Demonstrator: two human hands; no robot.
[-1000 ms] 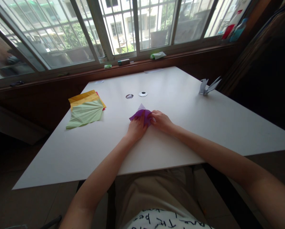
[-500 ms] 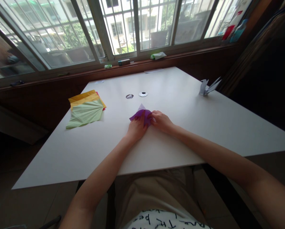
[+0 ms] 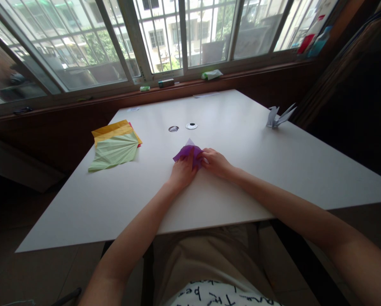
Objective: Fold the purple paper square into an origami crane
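A folded sheet of purple origami paper lies on the white table in front of me, with a pale lilac point at its far end. My left hand rests on the near part of the paper, its fingers stretched out and pressing down. At the paper's right edge, my right hand has its fingers curled and pinched on the paper. The fingers hide much of the near and right side of the sheet.
To the left lie a creased light green sheet and yellow paper, with a red edge beneath. Two round discs are set beyond my hands. A grey folded paper crane stands near the right edge of the white table.
The far curved edge of the purple paper sits slightly flatter. Both hands stay in almost the same place.
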